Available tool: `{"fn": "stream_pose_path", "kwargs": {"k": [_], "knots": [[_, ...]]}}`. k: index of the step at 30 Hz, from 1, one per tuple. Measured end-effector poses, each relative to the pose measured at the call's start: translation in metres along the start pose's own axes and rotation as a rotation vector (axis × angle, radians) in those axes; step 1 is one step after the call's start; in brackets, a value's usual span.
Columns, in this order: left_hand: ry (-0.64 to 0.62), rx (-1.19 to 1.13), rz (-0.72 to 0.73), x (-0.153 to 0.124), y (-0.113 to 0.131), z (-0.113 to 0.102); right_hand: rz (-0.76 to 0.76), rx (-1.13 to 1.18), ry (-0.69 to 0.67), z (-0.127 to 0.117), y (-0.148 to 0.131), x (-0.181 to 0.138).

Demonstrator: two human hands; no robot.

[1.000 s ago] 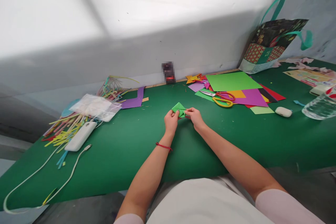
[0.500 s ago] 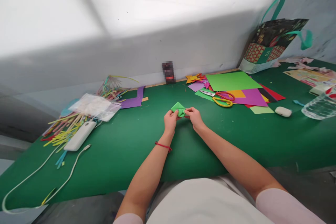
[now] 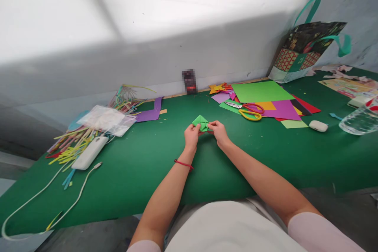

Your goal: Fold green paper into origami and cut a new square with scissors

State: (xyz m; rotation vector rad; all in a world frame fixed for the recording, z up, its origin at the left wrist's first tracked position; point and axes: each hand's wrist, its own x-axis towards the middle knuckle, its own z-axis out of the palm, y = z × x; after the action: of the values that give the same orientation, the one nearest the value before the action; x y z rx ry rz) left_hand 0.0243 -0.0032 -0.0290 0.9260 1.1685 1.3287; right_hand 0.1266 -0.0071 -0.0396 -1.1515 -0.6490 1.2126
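A small folded piece of green paper is held between my two hands, above the middle of the green table. My left hand grips its lower left side, thumb on top. On the right edge, the fingertips of my right hand pinch the paper. Its upper part comes to a point facing away from me, and fold lines cross its face. The underside and the fingers beneath it are hidden.
Red-and-yellow-handled scissors lie on coloured paper sheets to the right. Further right are a white case, a clear cup and a bag. Paper strips, a white power bank and its cable lie left.
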Motion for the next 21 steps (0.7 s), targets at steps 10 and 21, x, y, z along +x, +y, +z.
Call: {"fn": "stream_pose_path", "kwargs": {"k": [10, 21], "knots": [[-0.085, 0.087, 0.071, 0.007, -0.004, -0.006, -0.056, -0.033, -0.072, -0.003, 0.001, 0.003], [-0.173, 0.051, 0.065, 0.012, 0.004, -0.011, -0.031, 0.006, -0.102, -0.003, -0.004, 0.001]]}}
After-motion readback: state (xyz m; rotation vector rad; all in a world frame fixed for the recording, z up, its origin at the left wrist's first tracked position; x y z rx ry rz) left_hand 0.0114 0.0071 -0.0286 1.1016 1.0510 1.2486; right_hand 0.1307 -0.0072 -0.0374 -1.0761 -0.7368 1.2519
